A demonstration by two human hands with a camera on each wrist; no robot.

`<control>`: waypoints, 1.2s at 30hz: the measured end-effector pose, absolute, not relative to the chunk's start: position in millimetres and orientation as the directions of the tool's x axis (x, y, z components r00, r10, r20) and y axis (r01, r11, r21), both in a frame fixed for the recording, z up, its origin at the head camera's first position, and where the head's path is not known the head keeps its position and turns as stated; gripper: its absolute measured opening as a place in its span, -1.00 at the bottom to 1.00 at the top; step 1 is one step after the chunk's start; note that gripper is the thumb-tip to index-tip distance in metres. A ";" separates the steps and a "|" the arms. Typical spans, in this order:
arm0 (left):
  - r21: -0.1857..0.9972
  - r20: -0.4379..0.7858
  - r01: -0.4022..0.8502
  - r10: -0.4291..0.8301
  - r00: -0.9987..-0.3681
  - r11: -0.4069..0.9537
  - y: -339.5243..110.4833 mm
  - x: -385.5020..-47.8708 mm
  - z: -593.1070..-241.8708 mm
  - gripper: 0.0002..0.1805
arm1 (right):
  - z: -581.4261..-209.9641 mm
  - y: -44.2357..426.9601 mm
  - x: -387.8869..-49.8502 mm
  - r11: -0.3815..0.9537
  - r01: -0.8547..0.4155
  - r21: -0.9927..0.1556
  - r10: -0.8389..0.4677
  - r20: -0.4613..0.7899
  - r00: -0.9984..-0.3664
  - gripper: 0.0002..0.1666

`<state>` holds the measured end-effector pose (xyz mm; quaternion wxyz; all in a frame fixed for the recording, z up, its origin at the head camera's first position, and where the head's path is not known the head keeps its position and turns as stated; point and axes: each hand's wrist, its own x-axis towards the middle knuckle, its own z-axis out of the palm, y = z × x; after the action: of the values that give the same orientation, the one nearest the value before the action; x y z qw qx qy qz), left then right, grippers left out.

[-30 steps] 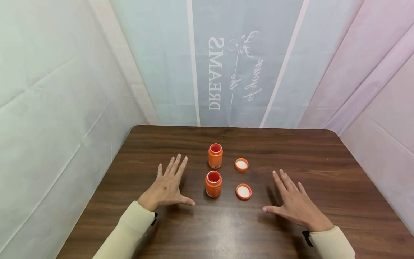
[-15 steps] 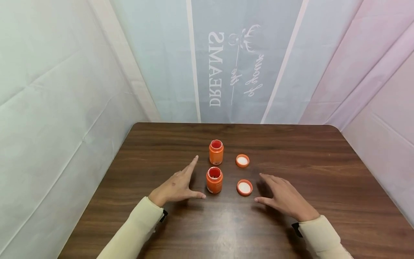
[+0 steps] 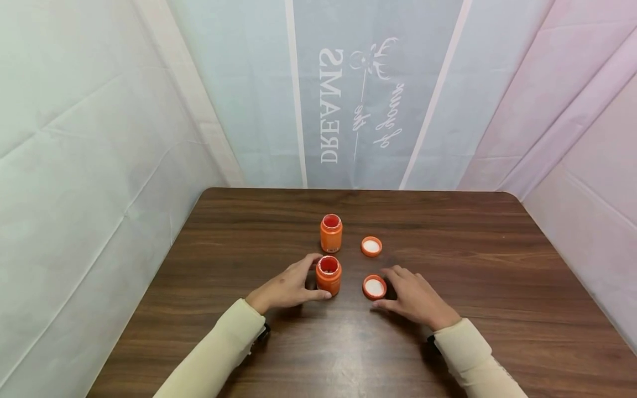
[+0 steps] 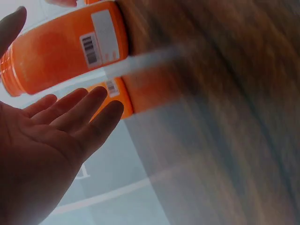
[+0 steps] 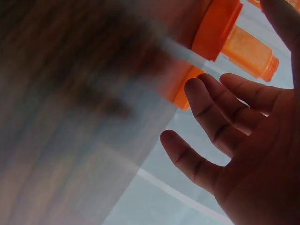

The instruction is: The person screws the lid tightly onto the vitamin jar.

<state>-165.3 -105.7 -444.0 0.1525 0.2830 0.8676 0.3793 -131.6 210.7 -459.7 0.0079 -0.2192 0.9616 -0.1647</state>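
Two orange jars stand upright with their mouths uncovered, the near jar (image 3: 329,283) in front of the far jar (image 3: 330,239). To their right lie a near lid (image 3: 374,287) and a far lid (image 3: 371,246), white insides up. My left hand (image 3: 290,284) spreads thumb and fingers around the near jar; the left wrist view shows a gap between the fingers (image 4: 101,124) and that jar's labelled side (image 4: 65,49). Beside the near lid, my right hand (image 3: 413,297) has its thumb and fingers apart around the rim. The right wrist view shows these fingers (image 5: 206,105) loosely extended, without a visible grip.
The dark wooden table (image 3: 468,237) has a glossy surface. Behind it hangs a grey-blue cloth (image 3: 370,166) with mirrored lettering, and pale cloth walls (image 3: 99,182) flank both sides.
Both hands have moved inward: the left from the table's left part to the near jar, the right to the near lid. Jars and lids have stayed in place on the table.
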 end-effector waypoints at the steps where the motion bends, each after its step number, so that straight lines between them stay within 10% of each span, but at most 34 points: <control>1: 0.750 -0.048 0.371 0.604 -0.795 0.547 -104.3 -165.6 -445.2 -0.11 | -460.2 209.4 -132.5 0.851 -0.418 -0.317 -0.424 0.055 -0.904 -0.08; 36: 0.833 0.039 0.365 0.615 -0.788 0.415 -89.9 -168.1 -455.5 -0.38 | -451.4 198.1 -138.4 0.864 -0.432 -0.260 -0.432 0.058 -0.900 -0.47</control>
<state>-168.1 -89.9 -455.5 0.1375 0.2952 0.8298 0.4531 -138.4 198.1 -451.4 0.0011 -0.2237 0.9654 -0.1342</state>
